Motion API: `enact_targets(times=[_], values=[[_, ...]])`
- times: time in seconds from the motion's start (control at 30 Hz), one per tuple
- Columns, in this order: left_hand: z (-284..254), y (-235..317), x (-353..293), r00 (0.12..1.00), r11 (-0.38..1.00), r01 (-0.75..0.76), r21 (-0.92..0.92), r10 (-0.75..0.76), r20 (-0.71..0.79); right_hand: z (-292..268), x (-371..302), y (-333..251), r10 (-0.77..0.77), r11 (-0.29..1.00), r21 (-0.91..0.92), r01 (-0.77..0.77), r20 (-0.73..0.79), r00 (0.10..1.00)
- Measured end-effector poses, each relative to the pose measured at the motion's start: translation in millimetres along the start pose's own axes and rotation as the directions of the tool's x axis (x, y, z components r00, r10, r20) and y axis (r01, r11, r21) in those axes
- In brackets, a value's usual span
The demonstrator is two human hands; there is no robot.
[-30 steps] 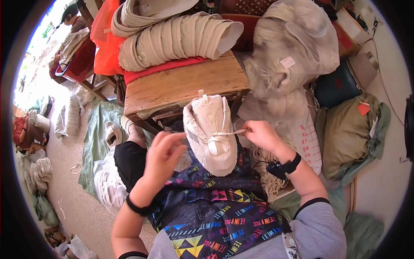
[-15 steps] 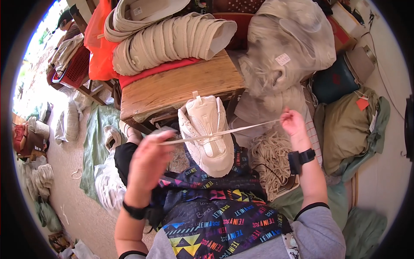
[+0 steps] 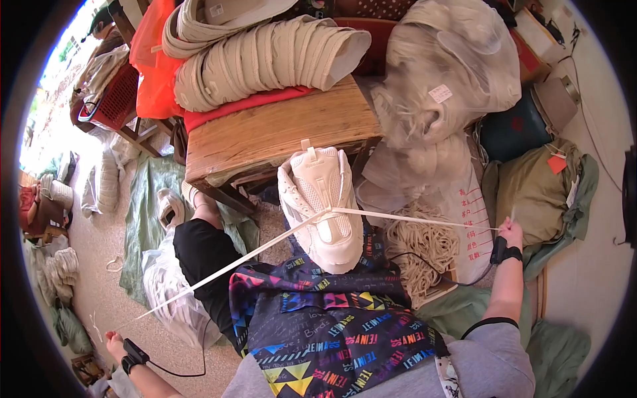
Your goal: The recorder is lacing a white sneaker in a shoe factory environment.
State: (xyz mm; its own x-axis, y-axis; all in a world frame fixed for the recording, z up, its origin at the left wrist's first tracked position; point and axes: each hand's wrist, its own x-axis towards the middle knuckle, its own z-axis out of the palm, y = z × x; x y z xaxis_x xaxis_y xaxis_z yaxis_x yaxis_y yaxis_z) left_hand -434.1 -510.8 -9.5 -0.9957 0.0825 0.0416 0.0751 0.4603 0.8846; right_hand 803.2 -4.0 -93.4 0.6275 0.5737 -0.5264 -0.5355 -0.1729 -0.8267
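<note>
White shoe (image 3: pixel 317 192) straight ahead at twelve o'clock! From it, my left grip (image 3: pixel 114 343) at eight, right grip (image 3: pixel 511 233) at three, both pinching the taut lace (image 3: pixel 259 251); low crossing's in, higher up looks unlaced.

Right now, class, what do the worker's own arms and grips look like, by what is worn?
The left grip and right grip wear no gloves. Each has a black wrist strap bearing a small black box, with a thin dark cable leading off. The short grey right sleeve ends in a black hem; the left hem is out of view.
</note>
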Motion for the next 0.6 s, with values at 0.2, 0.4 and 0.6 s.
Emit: enact_targets(times=[0.2,0.4,0.6], values=[[26,-26,-12,0.994,0.993,-0.037,-0.114,0.048,0.101,12,-19,50,0.103,0.951,-0.290,-0.109,-0.036,0.994],[245,98,-140,0.980,0.999,-0.033,0.011,0.030,0.197,115,-107,91,0.165,0.675,-0.737,0.023,0.181,0.970],[332,253,-350,0.401,0.825,-0.303,-0.477,0.565,0.721,283,-310,121,0.220,0.841,-0.437,0.318,0.815,0.537]])
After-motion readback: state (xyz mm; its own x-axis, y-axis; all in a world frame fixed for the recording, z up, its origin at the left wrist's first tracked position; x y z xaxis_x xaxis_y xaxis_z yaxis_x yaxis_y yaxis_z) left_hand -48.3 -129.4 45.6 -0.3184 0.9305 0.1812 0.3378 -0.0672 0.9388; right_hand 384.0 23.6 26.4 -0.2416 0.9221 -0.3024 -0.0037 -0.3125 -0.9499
